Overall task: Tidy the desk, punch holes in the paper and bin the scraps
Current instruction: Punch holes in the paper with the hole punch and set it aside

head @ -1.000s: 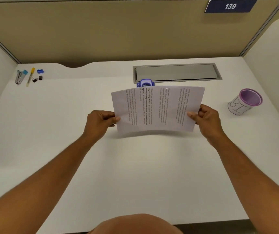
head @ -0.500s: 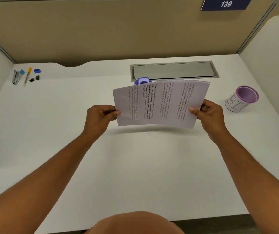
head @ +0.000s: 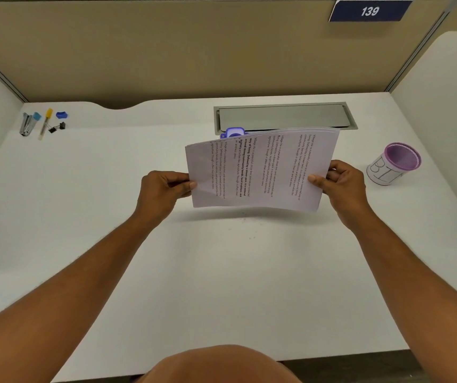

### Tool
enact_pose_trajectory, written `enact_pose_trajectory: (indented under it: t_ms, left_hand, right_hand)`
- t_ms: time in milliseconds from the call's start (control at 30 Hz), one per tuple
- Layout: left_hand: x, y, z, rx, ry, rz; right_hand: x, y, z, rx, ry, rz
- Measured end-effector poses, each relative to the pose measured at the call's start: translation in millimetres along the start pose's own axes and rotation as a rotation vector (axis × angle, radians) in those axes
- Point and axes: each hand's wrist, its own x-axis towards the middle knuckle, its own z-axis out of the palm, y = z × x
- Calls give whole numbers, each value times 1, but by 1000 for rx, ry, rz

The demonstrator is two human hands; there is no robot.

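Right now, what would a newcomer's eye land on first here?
The stack of printed paper, held off the desk at centre by the left hand and right hand. Then the purple-rimmed cup marked BIN to the right, and the purple hole punch peeking out behind the sheets.

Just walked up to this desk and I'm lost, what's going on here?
A person holds a stack of printed paper above the white desk, left hand on one short edge, right hand on the other. A purple hole punch peeks out behind the sheets, not in use yet. A cup marked as the bin sits to the right; a stapler, marker and clips lie at far left.
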Motion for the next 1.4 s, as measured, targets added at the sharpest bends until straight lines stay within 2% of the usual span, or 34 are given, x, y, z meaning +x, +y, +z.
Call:
enact_pose_trajectory:
  t_ms: [167, 400, 533, 667, 967, 1167, 1400]
  left_hand:
    - [-2, -2, -4, -36, -49, -31]
    - [-17, -13, -17, -290, -120, -267]
    - [-36, -25, -27, -411, -106, -368]
    - [-60, -41, -45, -507, -19, -460]
    - [-133, -77, -99, -657, 254, -593]
    - [-181, -91, -138, -777, 480, -651]
    - [-215, -120, -195, -829, 621, -701]
  right_hand:
    - [2, -5, 1, -42, -5, 1]
    - [14, -25, 13, -76, -65, 4]
    - [22, -35, 34, -146, -128, 0]
    - [31, -44, 67, -215, -214, 23]
    - [54, -57, 200, -443, -432, 51]
    - [46, -69, 315, -601, -592, -59]
    - [27, -81, 448, -751, -767, -135]
